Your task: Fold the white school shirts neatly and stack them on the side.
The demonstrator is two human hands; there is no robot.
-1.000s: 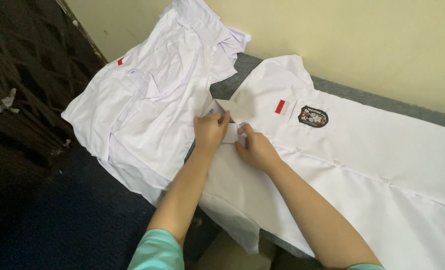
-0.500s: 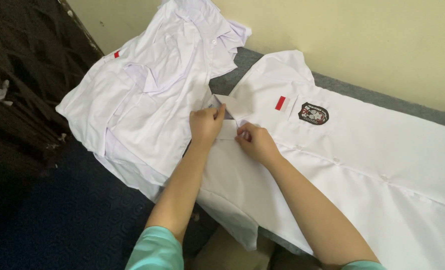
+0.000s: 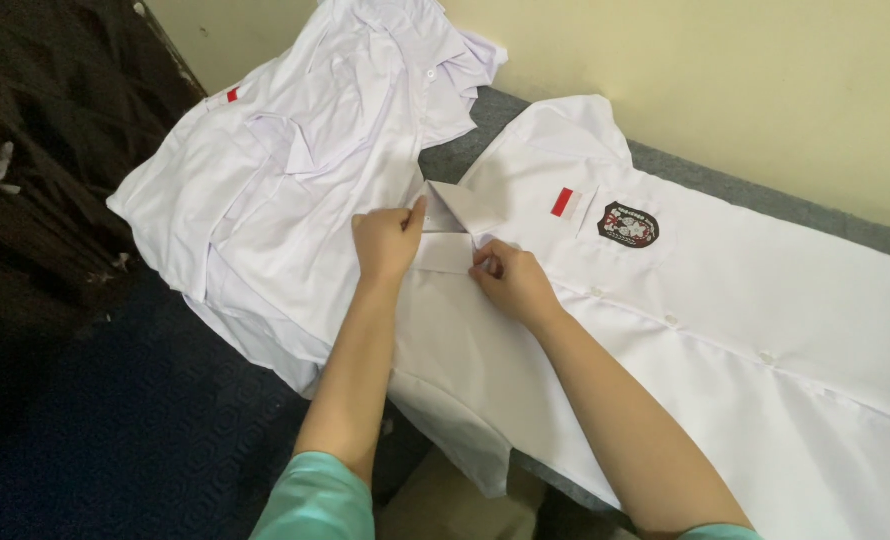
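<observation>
A white buttoned shirt [image 3: 725, 330] lies flat across a grey surface, with a small red-and-white patch [image 3: 563, 203] and a dark round badge [image 3: 628, 224] on its chest. Its collar [image 3: 455, 225] points toward me. My left hand [image 3: 388, 240] pinches the collar's left side. My right hand [image 3: 505, 280] grips the collar's right side by the top button. Both sleeves of my top are teal.
A pile of crumpled white shirts [image 3: 295, 170] lies to the left, partly under the flat shirt. The grey surface [image 3: 705, 180] runs along a cream wall [image 3: 745, 80]. Dark blue patterned cloth [image 3: 115, 440] and a dark garment [image 3: 35, 130] fill the left side.
Both hands have stayed at the collar and shifted a little along it. The view has tilted slightly, so the shirts sit a bit higher in the frame.
</observation>
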